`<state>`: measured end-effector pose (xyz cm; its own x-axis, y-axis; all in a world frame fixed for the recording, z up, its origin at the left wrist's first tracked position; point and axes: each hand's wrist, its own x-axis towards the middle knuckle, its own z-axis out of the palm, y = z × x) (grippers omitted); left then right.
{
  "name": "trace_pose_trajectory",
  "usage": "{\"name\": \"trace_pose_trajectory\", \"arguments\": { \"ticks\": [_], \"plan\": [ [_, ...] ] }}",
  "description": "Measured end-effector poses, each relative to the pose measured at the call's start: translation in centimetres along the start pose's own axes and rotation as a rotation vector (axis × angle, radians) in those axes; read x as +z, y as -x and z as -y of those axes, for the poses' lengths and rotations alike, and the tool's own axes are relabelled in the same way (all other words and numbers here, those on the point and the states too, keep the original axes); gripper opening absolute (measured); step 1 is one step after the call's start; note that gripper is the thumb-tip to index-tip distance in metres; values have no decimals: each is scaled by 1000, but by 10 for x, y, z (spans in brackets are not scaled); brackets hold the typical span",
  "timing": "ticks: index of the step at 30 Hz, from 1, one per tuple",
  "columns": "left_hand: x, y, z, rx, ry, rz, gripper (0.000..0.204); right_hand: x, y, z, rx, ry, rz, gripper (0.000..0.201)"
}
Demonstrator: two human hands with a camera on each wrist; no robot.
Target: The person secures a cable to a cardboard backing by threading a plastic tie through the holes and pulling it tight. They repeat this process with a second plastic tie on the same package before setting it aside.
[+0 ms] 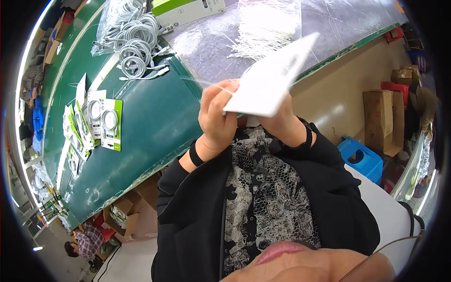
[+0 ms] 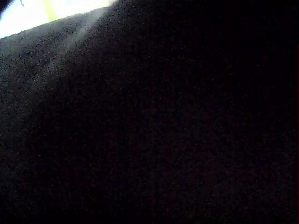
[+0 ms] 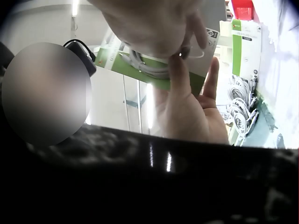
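Note:
Both hands hold a white card (image 1: 270,77) up in front of the chest, tilted. My left hand (image 1: 218,113) curls its fingers at the card's lower left corner, with a thin white tie near them. Behind the card, my right hand (image 1: 284,122) is mostly hidden. In the right wrist view the card's green and white face (image 3: 110,58) shows a coiled grey cable (image 3: 152,70) against it. There the right hand (image 3: 149,28) has its fingertips at the tie, beside the thumb of the left hand (image 3: 189,112). The left wrist view is almost fully dark.
Carded cables (image 1: 110,124) lie on the green table (image 1: 155,113) at the left. Coiled loose cables (image 1: 136,42), a green and white box (image 1: 188,11) and a bag of white ties (image 1: 263,28) stand farther back. A blue stool (image 1: 359,160) and cardboard boxes (image 1: 380,117) are at the right.

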<state>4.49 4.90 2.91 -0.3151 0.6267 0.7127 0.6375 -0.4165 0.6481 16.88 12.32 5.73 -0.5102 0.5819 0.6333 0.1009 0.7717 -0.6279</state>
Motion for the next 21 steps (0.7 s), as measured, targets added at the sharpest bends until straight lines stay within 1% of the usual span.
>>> {"name": "trace_pose_trajectory", "arguments": {
  "ticks": [1,3,4,5,6,7,8,10,11,14,15,17,19,21],
  "plan": [
    [0,3,2,1,0,-6,23,-3,0,-2,26,-14,35,19],
    [-2,8,7,-436,381,-37,27,-12,-1,-10,53,-29,68,21],
    [-5,9,8,-658,570,-49,28,-22,-3,-17,218,-139,19,25],
    [-7,8,7,-662,570,-49,28,-32,-5,-25,383,-248,-29,28],
    [-10,3,1,-741,764,-40,30,-37,-6,-30,551,-356,-77,32],
    [-11,-3,-4,-817,962,-30,33,-31,-6,-32,557,-351,-78,32],
    [-11,-5,-7,-888,1163,-18,35,-18,-6,-34,582,-547,-1,34],
    [-10,-4,-5,-909,1166,11,35,0,-7,-37,613,-941,156,37],
    [-10,-3,-4,-930,1160,33,36,-1,-6,-36,616,-940,157,37],
    [-12,1,-3,-956,1157,54,37,0,-3,-32,758,-1404,270,28],
    [-13,1,-2,-953,1168,62,38,0,-3,-31,759,-1409,269,28],
    [-12,1,-1,-952,1180,70,38,-1,-5,-31,735,-1328,290,27],
    [-9,0,-1,-980,1236,41,38,0,-6,-36,724,-1283,302,26],
    [-8,0,-1,-1001,1264,25,38,8,1,-50,715,-1342,239,24]
  ]
}}
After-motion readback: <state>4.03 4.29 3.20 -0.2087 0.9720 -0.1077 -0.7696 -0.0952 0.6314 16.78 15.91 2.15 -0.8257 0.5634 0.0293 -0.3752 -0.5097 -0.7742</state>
